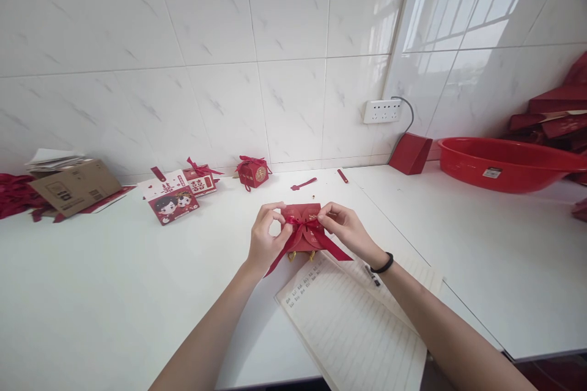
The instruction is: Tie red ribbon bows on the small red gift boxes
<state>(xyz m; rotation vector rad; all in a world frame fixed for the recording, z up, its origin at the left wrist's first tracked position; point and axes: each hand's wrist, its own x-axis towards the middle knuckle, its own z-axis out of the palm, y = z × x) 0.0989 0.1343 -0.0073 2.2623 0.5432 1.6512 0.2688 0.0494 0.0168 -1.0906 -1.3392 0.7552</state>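
Note:
A small red gift box (301, 211) with gold print sits in front of me, and a red ribbon (338, 249) is tied in a bow across its face. My left hand (267, 233) pinches the bow's left side between thumb and forefinger. On the other side, my right hand (351, 231) has its fingertips closed on the right side of the bow. Both ribbon tails hang down, one to each side. Gold-coloured tassel-like bits (312, 255) show below the box. The fingers partly cover the ribbon loops.
An open lined notebook (358, 324) lies under my right forearm with a pen (373, 278) on it. Farther back are a red box with ribbon (253, 172), printed cards (174, 204), red strips (303, 184), cardboard (77, 186), a red basin (504, 165) and a power strip (382, 112).

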